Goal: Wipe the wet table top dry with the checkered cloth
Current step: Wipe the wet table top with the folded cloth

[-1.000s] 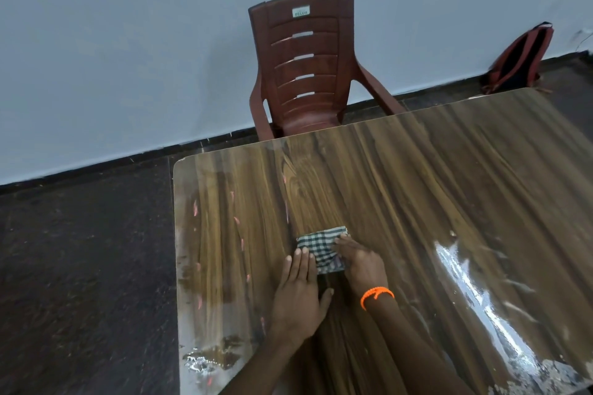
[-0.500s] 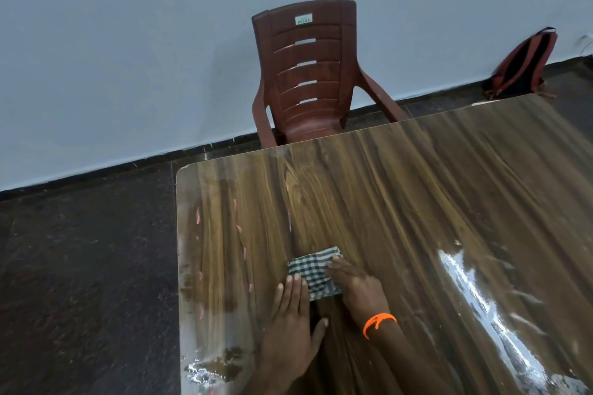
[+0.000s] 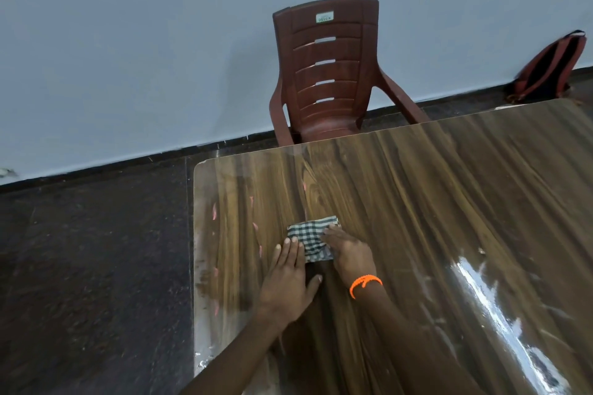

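Observation:
A small folded green-and-white checkered cloth [image 3: 310,236] lies flat on the glossy wood-grain table top [image 3: 433,202], near its left side. My left hand [image 3: 288,279] lies flat, fingers straight, with the fingertips on the cloth's near left edge. My right hand [image 3: 348,252], with an orange band at the wrist, presses down on the cloth's right part with straight fingers. Wet streaks shine on the table at the right [image 3: 487,305].
A maroon plastic armchair [image 3: 327,74] stands against the wall at the table's far edge. A red and black backpack [image 3: 548,67] leans on the wall at the right. Dark floor [image 3: 96,250] lies left of the table's left edge.
Both hands and the cloth have stayed together on the table. The cloth has slid slightly left and its angle has turned a little. The camera view has shifted.

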`<state>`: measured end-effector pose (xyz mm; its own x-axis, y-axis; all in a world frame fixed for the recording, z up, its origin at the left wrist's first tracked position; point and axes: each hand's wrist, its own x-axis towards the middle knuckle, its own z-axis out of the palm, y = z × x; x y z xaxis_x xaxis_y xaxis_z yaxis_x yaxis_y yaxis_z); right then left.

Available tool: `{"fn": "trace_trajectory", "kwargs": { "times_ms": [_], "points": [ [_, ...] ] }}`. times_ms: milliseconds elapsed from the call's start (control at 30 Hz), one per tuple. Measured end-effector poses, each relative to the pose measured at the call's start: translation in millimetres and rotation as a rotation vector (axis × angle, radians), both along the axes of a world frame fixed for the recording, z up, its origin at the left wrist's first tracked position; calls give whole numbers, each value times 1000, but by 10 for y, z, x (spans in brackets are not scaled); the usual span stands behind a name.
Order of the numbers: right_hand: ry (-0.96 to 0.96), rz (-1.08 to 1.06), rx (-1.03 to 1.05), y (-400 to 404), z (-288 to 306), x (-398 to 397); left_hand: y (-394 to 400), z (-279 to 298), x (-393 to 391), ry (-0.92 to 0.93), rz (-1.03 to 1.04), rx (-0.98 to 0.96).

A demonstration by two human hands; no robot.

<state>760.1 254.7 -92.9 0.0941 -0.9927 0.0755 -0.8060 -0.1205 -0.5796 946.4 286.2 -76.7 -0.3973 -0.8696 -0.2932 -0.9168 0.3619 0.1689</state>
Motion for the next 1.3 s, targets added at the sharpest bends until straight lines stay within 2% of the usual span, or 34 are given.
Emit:
{"fn": "trace_trajectory", "kwargs": {
  "times_ms": [133,233,367,500,700,867,967,1133,1300],
  "points": [
    [36,81,-1,262,18,-18,320,-22,31,71,66,54],
    [65,43,-8,374,4,-225,336,-40,-145,83,41,76],
    [81,-69,30,160,17,-450,1,-44,-416,136,-54,-23],
    [57,-121,30,-332,22,-428,-566,-22,-427,65,-78,-89],
    [65,-27,-32,-545,116,14,-775,-53,-32,11,-71,-149],
    [99,64,-41,-213,79,-129,-443,51,-43,37,-71,-64],
    [116,-11,-9,-170,16,-407,-497,30,-266,45,-148,-24],
    [134,-157,8,-645,113,-564,-1031,-42,-582,21,-191,-61],
    [150,-138,-25,-1167,181,-217,-1582,-16,-353,-32,-119,-130]
  ]
}}
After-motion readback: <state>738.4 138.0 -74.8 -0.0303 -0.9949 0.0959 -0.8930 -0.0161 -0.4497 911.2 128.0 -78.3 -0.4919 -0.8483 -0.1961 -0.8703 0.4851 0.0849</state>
